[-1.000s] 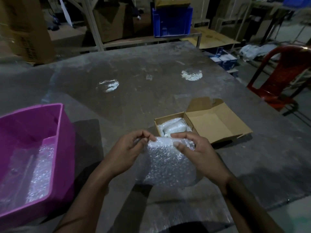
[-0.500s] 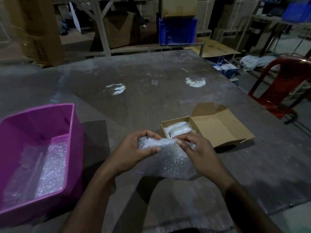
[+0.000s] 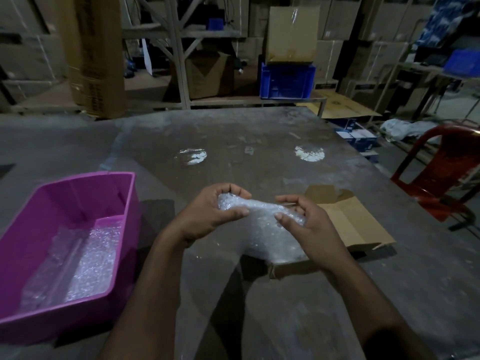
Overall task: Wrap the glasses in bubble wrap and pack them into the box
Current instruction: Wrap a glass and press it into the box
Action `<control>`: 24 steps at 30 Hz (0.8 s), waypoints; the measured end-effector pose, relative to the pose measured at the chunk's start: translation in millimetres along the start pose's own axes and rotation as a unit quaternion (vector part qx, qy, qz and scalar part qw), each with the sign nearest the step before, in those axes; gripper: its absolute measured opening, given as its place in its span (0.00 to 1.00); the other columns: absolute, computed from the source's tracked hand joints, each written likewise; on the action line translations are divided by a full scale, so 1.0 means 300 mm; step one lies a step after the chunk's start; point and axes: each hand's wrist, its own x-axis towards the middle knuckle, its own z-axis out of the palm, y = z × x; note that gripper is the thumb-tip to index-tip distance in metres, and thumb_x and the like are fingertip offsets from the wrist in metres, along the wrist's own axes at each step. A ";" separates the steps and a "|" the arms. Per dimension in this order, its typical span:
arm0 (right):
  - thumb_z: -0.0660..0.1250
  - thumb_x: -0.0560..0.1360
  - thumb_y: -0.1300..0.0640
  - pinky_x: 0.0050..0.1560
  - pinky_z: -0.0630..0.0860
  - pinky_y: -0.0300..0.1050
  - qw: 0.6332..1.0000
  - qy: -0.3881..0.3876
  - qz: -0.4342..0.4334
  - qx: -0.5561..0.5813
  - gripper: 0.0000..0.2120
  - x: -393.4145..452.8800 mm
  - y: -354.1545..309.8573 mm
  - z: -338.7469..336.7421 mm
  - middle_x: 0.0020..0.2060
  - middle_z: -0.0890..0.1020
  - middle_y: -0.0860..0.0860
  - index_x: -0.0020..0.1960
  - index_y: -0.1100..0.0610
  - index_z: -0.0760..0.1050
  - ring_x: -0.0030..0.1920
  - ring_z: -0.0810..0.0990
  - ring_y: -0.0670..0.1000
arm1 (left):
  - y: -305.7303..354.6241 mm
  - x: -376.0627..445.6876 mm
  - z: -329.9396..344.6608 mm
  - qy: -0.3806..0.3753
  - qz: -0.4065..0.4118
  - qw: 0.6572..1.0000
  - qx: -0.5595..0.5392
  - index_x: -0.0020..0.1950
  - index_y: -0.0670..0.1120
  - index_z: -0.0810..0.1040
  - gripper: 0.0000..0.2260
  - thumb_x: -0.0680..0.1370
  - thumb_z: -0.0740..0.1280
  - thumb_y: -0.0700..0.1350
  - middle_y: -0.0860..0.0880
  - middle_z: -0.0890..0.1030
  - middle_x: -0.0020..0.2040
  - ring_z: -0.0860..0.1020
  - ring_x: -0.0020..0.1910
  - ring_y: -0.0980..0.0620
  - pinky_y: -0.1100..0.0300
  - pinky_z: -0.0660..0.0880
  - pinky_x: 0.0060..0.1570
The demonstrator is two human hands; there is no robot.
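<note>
The left hand (image 3: 211,213) grips the left end of a bubble-wrapped bundle (image 3: 262,224), its fingers curled over the top and its thumb pressed against the near side. The right hand (image 3: 310,229) holds the bundle's right part, fingers curled over the far side and thumb laid on the wrap. The bundle runs across between the two hands, narrow and twisted at the left end, fuller and looser toward the right, with a flap of wrap hanging down on the near side. Whatever is inside cannot be made out through the wrap. Directly beneath and behind the bundle sits a small cardboard box (image 3: 293,268), mostly hidden by the hands and the wrap; only its near wall shows, and its open lid (image 3: 355,224) lies flat to the right. Everything rests on a grey, scuffed table (image 3: 259,141) with two bright light patches farther out. At the near left stands a magenta plastic tub (image 3: 78,201) holding sheets of bubble wrap (image 3: 85,261) in its bottom. At the far right, beside the table, stands a red plastic chair (image 3: 439,172). Beyond the table's far edge, a blue crate (image 3: 287,80) sits on a low platform with a brown carton (image 3: 292,35) standing on top of it, and a tall cardboard carton (image 3: 93,55) stands to the far left in front of metal shelving.
</note>
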 end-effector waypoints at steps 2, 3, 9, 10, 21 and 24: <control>0.70 0.79 0.53 0.43 0.82 0.44 1.000 -0.005 -0.008 0.028 0.11 -0.006 -0.015 -0.021 0.54 0.84 0.45 0.59 0.42 0.80 0.50 0.85 0.47 | 0.009 -0.009 0.007 -0.020 -0.001 1.000 -0.003 0.54 0.44 0.83 0.12 0.73 0.77 0.36 0.49 0.85 0.47 0.80 0.44 0.55 0.62 0.78 0.47; 0.70 0.79 0.53 0.43 0.82 0.42 0.999 -0.012 -0.011 0.041 0.11 -0.010 -0.019 -0.032 0.55 0.84 0.44 0.59 0.42 0.81 0.51 0.85 0.47 | 0.011 -0.014 0.011 -0.024 -0.002 1.000 -0.007 0.54 0.45 0.84 0.12 0.72 0.78 0.36 0.48 0.85 0.47 0.80 0.44 0.55 0.63 0.78 0.47; 0.74 0.75 0.61 0.49 0.83 0.44 0.995 -0.050 -0.010 0.082 0.14 -0.033 -0.027 -0.072 0.51 0.87 0.48 0.60 0.52 0.82 0.50 0.86 0.48 | 0.033 -0.023 0.049 0.018 0.022 1.000 0.004 0.49 0.44 0.86 0.06 0.73 0.77 0.40 0.40 0.85 0.47 0.79 0.41 0.52 0.62 0.76 0.43; 0.75 0.74 0.60 0.48 0.82 0.42 0.997 -0.033 -0.017 0.067 0.12 -0.033 -0.025 -0.073 0.49 0.86 0.48 0.57 0.52 0.83 0.49 0.86 0.47 | 0.035 -0.021 0.055 0.029 0.034 0.999 0.018 0.48 0.45 0.86 0.06 0.73 0.78 0.42 0.42 0.84 0.47 0.79 0.41 0.53 0.63 0.76 0.42; 0.66 0.82 0.55 0.53 0.76 0.32 0.998 0.015 -0.062 0.003 0.13 -0.034 0.001 -0.119 0.57 0.83 0.37 0.61 0.41 0.81 0.54 0.82 0.40 | 0.034 -0.020 0.097 0.007 0.044 0.998 0.051 0.58 0.56 0.82 0.10 0.83 0.65 0.42 0.51 0.80 0.44 0.74 0.40 0.56 0.62 0.75 0.41; 0.67 0.80 0.53 0.50 0.83 0.48 0.999 0.006 -0.021 0.049 0.10 -0.040 0.000 -0.117 0.53 0.86 0.45 0.59 0.45 0.83 0.50 0.85 0.51 | 0.040 -0.016 0.118 0.002 0.041 0.998 0.057 0.55 0.52 0.85 0.15 0.85 0.60 0.37 0.45 0.84 0.52 0.75 0.43 0.53 0.59 0.73 0.44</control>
